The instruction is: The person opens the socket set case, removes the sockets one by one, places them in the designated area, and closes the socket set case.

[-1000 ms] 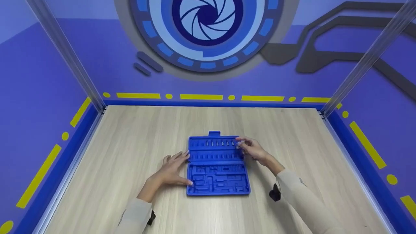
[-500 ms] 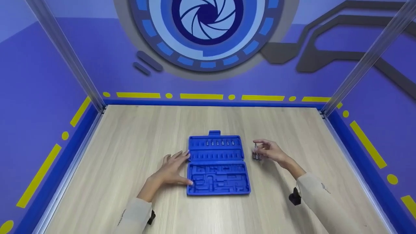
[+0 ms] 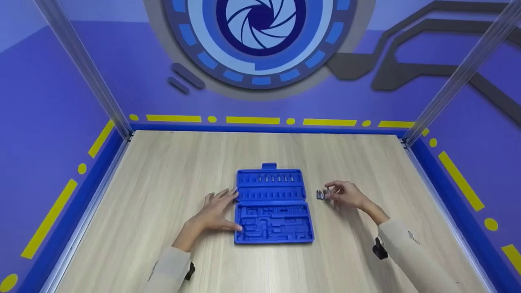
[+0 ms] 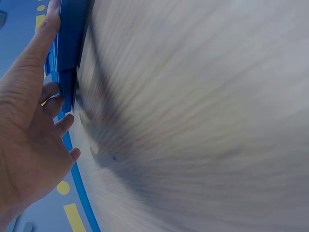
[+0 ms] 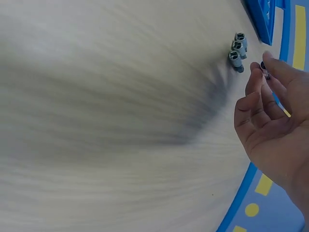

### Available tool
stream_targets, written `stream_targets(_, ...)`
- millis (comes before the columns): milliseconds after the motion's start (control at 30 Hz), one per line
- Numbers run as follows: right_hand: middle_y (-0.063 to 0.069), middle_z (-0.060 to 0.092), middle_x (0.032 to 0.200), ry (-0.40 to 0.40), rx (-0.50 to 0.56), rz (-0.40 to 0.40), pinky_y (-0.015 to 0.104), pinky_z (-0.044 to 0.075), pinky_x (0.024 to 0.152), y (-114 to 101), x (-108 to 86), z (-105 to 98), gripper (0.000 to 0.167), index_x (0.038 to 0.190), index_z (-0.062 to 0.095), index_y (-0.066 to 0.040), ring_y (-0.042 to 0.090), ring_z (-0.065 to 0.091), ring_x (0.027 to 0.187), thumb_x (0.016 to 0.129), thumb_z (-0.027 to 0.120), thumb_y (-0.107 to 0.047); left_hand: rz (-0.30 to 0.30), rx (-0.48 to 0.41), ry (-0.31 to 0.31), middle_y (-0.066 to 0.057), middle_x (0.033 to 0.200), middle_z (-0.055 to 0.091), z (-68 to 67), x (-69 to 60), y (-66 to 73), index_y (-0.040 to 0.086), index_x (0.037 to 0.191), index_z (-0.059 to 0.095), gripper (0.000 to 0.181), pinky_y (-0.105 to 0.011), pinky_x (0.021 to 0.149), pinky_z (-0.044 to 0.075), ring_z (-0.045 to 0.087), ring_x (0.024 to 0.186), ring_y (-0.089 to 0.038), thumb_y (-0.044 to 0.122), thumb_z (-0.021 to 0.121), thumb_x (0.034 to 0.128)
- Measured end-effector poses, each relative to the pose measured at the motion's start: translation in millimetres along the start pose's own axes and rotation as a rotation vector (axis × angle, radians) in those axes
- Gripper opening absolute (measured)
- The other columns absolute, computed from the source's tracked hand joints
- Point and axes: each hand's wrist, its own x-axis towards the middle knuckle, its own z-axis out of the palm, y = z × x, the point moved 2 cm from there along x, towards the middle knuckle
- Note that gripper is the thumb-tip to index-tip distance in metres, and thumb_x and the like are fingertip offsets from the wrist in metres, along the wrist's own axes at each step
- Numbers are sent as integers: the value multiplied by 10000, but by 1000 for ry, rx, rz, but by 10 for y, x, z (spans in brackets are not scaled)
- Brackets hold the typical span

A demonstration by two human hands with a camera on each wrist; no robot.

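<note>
A blue plastic tool case (image 3: 270, 223) lies unfolded on the table, its moulded slots facing up. My left hand (image 3: 213, 213) rests along the case's left side, fingers spread, thumb on the lower half's rim. Several small metal socket bits (image 3: 279, 178) sit in the top row of the upper half. To the right of the case, my right hand (image 3: 348, 195) pinches a small metal socket bit (image 5: 265, 70) between thumb and fingertip. Three socket bits (image 5: 237, 50) stand close together on the table just beside it, hollow ends showing in the right wrist view.
The wooden table (image 3: 179, 162) is bounded by a blue-purple back wall (image 3: 260, 108) and side walls with yellow markings. Clear posts (image 3: 87, 69) rise at the back corners. A latch tab (image 3: 269, 166) sticks out from the case's far edge.
My right hand has moved right from the case's upper right corner to the table, carrying a socket bit out of the top row. My left hand has stayed put.
</note>
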Motion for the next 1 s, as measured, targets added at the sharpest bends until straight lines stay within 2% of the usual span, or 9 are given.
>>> stream_targets(167, 252, 747, 903, -22, -54, -19, 154, 497, 648, 78, -17, 8, 321, 1182, 648, 155, 114, 670, 752, 902, 704, 7, -1, 3, 0, -164, 1677, 293, 4, 11, -10, 27, 1567, 376, 1141, -753, 1182, 118, 235, 1541, -466, 540, 901, 692)
stream_targets(400, 214, 736, 888, 17, -143, -27, 169, 481, 611, 172, -19, 15, 339, 1189, 654, 141, 90, 630, 733, 911, 733, -38, 0, 9, 0, -159, 1682, 282, 10, 15, -32, 34, 1572, 368, 1150, -754, 1177, 134, 237, 1541, -466, 556, 895, 693)
stream_targets(533, 194, 745, 916, 33, -188, -15, 181, 483, 631, 199, -22, 47, 335, 1189, 666, 114, 98, 628, 758, 917, 737, -69, -4, 4, 3, -158, 1683, 279, 8, 8, -31, 38, 1573, 369, 1151, -751, 1183, 124, 230, 1543, -464, 560, 894, 691)
stream_targets(700, 176, 743, 942, 44, -208, -7, 200, 496, 670, 218, -19, 90, 345, 1195, 674, 93, 109, 633, 784, 920, 746, -103, -5, -8, 6, -156, 1682, 285, 16, 3, -29, 34, 1572, 369, 1159, -757, 1178, 113, 227, 1546, -463, 559, 897, 684)
stream_targets(1000, 153, 703, 880, 21, -191, -15, 192, 460, 644, 209, 13, 85, 344, 1203, 656, 124, 91, 571, 747, 893, 735, -1, -10, -12, 2, -138, 1690, 270, 15, 6, -34, 36, 1576, 361, 1169, -758, 1184, 97, 218, 1552, -454, 563, 897, 680)
